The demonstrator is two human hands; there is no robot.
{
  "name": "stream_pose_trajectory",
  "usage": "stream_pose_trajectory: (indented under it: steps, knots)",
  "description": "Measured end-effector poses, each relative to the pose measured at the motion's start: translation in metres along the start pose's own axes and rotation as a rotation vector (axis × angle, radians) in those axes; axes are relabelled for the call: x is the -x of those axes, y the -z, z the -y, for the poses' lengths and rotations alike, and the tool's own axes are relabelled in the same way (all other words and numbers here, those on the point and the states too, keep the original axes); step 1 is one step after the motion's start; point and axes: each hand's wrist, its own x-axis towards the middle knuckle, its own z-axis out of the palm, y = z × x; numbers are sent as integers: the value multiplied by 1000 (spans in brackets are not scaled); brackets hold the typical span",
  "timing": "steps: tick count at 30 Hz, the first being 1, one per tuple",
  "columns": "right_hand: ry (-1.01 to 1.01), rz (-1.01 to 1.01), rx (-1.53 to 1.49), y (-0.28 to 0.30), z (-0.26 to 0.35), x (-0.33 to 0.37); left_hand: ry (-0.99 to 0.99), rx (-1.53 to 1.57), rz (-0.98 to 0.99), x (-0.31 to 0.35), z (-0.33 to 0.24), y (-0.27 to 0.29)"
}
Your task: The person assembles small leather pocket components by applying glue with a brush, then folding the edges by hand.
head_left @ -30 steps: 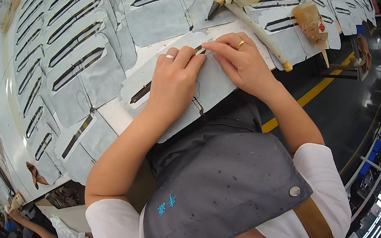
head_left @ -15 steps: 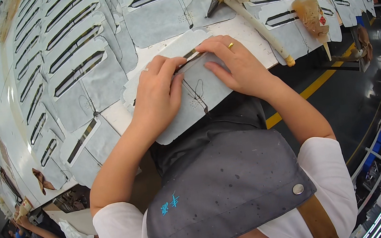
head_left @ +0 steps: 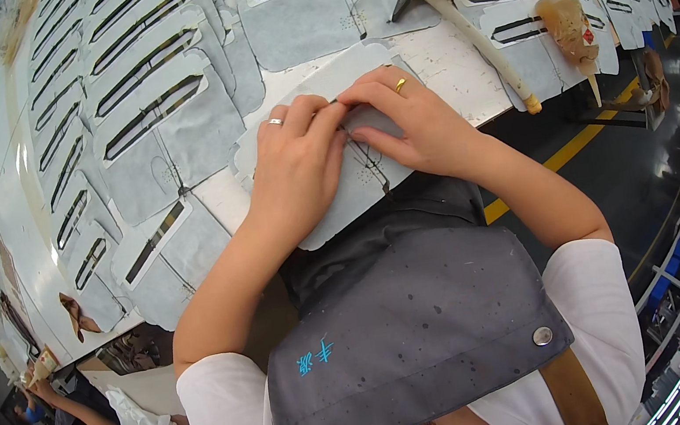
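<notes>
Head view: both hands meet at the middle of a pale grey panel

We have our bare left hand (head_left: 296, 161) and bare right hand (head_left: 410, 121) on a pale grey, flat, round-cornered panel (head_left: 349, 211), which lies at the near edge of a white, hard-topped counter (head_left: 443, 63), just above our dark grey cloth apron (head_left: 410, 317). Our forefingers come together over the panel's middle. The right grip stands apart, its thumb tip below the forefinger; we cannot tell whether the left grip is pinched on anything. We wear a silver-coloured ring (head_left: 275, 121) on the left hand and a gold-coloured ring (head_left: 401, 85) on the right.

Thin black cords (head_left: 381, 175) lie on the panel below our fingers. Pale grey slotted panels (head_left: 203, 136) lie in overlapping rows to the left. Beyond our right hand lie a long off-white stick (head_left: 486, 56) and, farther right, an amber translucent bottle (head_left: 567, 30) with a narrow nozzle. At lower left we see a co-worker's bare arm (head_left: 93, 421).
</notes>
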Motion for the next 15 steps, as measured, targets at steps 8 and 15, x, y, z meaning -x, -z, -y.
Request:
stream_pose_trajectory:
  steps: [8, 15]
  knots:
    - [-22, 230, 48, 6, 3, -18, 337, 153, 93, 19, 4, 21]
    - [36, 282, 40, 7, 2, -24, 314, 193, 51, 23, 9, 18]
